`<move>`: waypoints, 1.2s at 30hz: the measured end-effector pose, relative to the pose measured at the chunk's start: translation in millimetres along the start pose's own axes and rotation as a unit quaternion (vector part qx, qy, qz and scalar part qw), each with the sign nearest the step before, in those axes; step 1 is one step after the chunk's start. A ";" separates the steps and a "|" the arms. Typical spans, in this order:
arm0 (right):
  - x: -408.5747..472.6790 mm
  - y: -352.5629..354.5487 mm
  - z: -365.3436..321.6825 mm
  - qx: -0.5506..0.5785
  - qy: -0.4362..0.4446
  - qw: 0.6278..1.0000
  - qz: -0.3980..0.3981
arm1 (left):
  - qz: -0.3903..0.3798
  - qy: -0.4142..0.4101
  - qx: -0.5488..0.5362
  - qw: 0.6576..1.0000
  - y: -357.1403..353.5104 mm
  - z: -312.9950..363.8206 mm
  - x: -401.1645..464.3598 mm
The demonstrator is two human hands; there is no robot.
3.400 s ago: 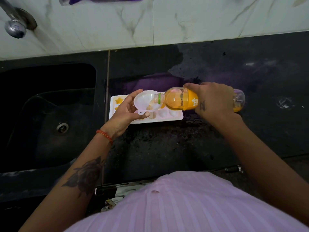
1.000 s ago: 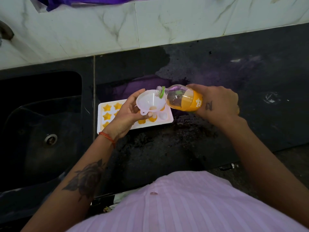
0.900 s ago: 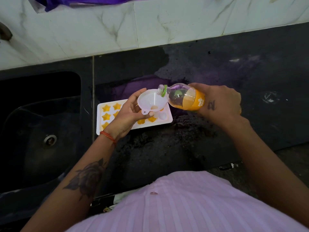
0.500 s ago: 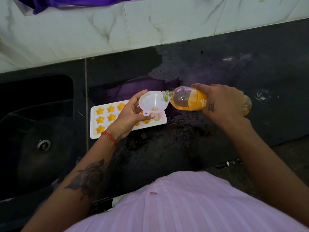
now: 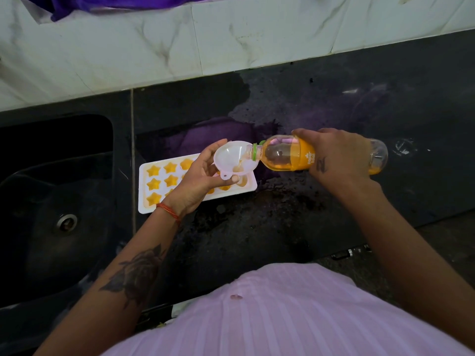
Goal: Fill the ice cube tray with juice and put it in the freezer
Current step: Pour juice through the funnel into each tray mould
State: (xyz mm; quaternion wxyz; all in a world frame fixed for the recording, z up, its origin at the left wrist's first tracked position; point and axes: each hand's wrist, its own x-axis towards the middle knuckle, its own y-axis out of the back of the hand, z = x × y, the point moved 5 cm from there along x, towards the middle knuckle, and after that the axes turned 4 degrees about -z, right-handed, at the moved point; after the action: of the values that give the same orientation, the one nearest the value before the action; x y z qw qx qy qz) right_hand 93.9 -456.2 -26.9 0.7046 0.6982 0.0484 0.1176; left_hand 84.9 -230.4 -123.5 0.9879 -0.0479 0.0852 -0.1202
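sink (image 5: 59,201): set into the left end of the desk (image 5: 257,240), dark basin, round drain (image 5: 66,222) visible in its floor.

ice cube tray (image 5: 144,201): white, flat on the desk just right of the sink, nearer the back edge than the front. its left star-shaped cells hold orange juice; the cells toward its right end are partly hidden under your hand and the funnel, so their fill level cannot be read.

your left hand (image 5: 198,181): over the right half of the tray. its fingers (image 5: 213,150) and thumb are curled around a white funnel (image 5: 235,160), gripping it by the rim; funnel spout points down toward the right end of the tray. red thread band (image 5: 168,210) on that wrist.

juice bottle (image 5: 285,156): clear plastic, orange label, green neck ring, lying nearly horizontal, mouth inside the funnel bowl. orange juice sits along its lower side, and a little shows in the funnel.

your right hand (image 5: 339,155): fingers wrapped over the rear half of the bottle, clamped on it, above the desk toward the right end.

wet patch with a purple reflection on the desk behind the tray. white marbled tiles (image 5: 231,37) run along the back edge, with purple cloth (image 5: 115,2) at the top of the view.
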 end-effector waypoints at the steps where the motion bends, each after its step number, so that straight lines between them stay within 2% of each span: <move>1: 0.1 0.5 0.1 0.001 0.000 1.000 0.000 | 0.000 0.000 0.000 1.000 0.2 0.1 0.0; 21: 3.9 0.1 1.7 -0.002 0.012 1.000 0.004 | -0.005 0.001 0.010 1.000 -0.7 -2.3 0.6; 36: 23.3 -11.3 6.2 0.080 0.013 0.996 -0.037 | 0.037 0.002 0.003 0.999 0.7 6.7 -3.4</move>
State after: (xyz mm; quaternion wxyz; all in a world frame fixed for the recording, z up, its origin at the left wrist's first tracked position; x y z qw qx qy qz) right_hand 119.1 -456.7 -35.8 0.6494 0.7486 0.0928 0.0962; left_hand 83.0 -228.4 -116.5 0.9916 -0.0414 0.0889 -0.0837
